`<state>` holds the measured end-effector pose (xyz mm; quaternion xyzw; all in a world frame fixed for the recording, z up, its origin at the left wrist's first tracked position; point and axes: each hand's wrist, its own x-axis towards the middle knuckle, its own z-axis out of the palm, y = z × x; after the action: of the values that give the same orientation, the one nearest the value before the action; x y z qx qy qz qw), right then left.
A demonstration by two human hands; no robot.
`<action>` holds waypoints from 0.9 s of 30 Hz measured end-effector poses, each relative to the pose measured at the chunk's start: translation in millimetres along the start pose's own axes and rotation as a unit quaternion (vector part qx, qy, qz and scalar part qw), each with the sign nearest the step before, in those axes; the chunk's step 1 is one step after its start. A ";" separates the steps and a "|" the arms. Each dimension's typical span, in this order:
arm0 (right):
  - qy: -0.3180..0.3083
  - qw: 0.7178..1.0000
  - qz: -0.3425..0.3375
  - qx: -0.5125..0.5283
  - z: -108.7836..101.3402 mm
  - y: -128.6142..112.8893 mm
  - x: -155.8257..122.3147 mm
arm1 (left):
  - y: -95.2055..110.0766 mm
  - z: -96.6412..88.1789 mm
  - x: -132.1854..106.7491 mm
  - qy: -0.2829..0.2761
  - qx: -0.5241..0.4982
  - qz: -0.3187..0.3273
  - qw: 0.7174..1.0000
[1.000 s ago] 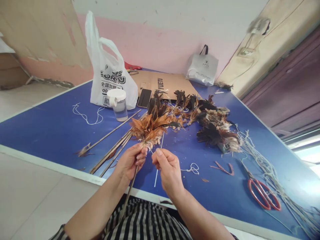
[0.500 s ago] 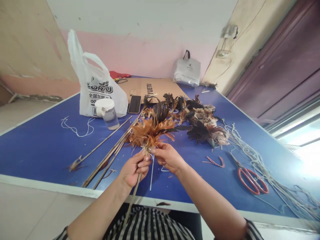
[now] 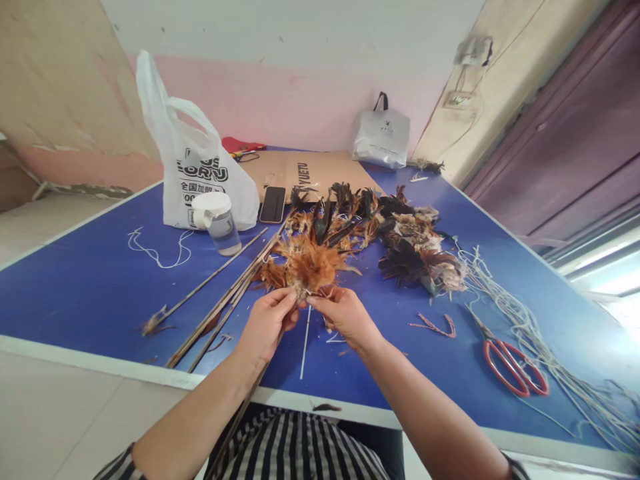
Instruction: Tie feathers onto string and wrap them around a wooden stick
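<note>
Orange-brown and black feathers [image 3: 313,260] fan out at the top of a thin stick [image 3: 250,395], which slants down toward my lap. My left hand [image 3: 273,320] is closed round the stick just below the feathers, thumb on the pale bound base. At the right side of that base, my right hand [image 3: 343,315] pinches with thumb and forefinger; what lies between those fingertips is too small to make out, perhaps the feather ends or string. Behind the held bunch lie more loose feather clusters [image 3: 423,263] in brown, black and white.
Several bare sticks [image 3: 227,303] lie left of my hands on the blue table [image 3: 100,287]. Further back stand a lidded plastic jar [image 3: 220,227], a white plastic bag [image 3: 210,193] and a phone [image 3: 273,204]. Red-handled scissors [image 3: 515,367] and tangled strings [image 3: 520,313] lie on the right.
The feather bunch has tilted and turned, its orange feathers now facing me more. My left thumb has moved up onto the bound base. The view has shifted slightly.
</note>
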<state>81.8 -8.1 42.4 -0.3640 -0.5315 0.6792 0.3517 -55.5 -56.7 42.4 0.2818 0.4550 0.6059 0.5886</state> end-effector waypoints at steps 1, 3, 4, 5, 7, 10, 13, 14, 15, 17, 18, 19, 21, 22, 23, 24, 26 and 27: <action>0.015 1.000 -0.002 0.010 0.7 2.7 0.5 | -0.3 0.7 -0.4 0.013 0.008 0.007 1.000; 0.040 0.999 -0.004 0.037 2.9 8.1 1.6 | -1.2 1.3 -0.4 0.040 0.024 0.013 0.999; 0.045 0.997 -0.004 0.056 4.5 10.3 2.1 | -1.6 1.5 -0.2 0.053 0.030 0.014 0.998; 0.049 0.996 -0.005 0.077 6.4 11.9 2.7 | -1.6 1.5 0.1 0.063 0.035 0.013 0.997; 0.051 0.992 -0.003 0.117 11.0 13.2 4.0 | -1.0 1.6 0.9 0.077 0.041 0.016 0.996; 0.052 0.988 0.009 0.149 17.1 12.0 6.4 | 1.6 1.8 1.8 0.078 0.052 0.031 0.995; 0.053 0.986 0.016 0.158 20.0 11.0 8.7 | 4.6 2.4 1.6 0.072 0.062 0.043 0.995; 0.054 0.986 0.017 0.158 20.4 11.2 9.4 | 5.3 2.7 1.4 0.068 0.062 0.043 0.995; 0.055 0.986 0.018 0.157 20.6 11.5 10.0 | 5.7 2.9 1.2 0.060 0.064 0.040 0.995; 0.054 0.986 0.021 0.155 20.8 12.7 11.1 | 5.7 2.6 1.2 0.045 0.077 0.036 0.995; 0.053 0.986 0.024 0.157 20.9 13.3 11.6 | 5.6 1.9 1.7 0.040 0.085 0.038 0.995; 0.052 0.985 0.027 0.161 20.8 13.7 12.1 | 5.8 0.7 2.5 0.039 0.092 0.040 0.994; 0.056 0.982 0.027 0.176 19.4 14.3 13.2 | 8.0 -3.4 5.5 0.038 0.091 0.045 0.994; 0.062 0.981 0.027 0.184 17.6 14.5 14.0 | 10.4 -6.3 7.7 0.038 0.080 0.045 0.995; 0.073 0.979 0.029 0.190 14.8 14.7 15.1 | 13.8 -9.6 10.3 0.037 0.064 0.045 0.996; 0.088 0.977 0.034 0.191 10.7 15.1 16.4 | 18.0 -13.2 13.2 0.037 0.040 0.044 0.998; 0.117 0.975 0.059 0.177 -1.3 16.6 20.0 | 27.9 -20.6 19.6 0.045 -0.014 0.040 0.998; 0.124 0.977 0.075 0.157 -9.2 17.5 22.2 | 32.6 -24.1 23.0 0.053 -0.039 0.037 0.997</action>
<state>77.4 12.1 21.1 -0.4245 -0.3419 0.7281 0.4156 -95.0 -36.2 56.4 0.2424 0.4509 0.6585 0.5516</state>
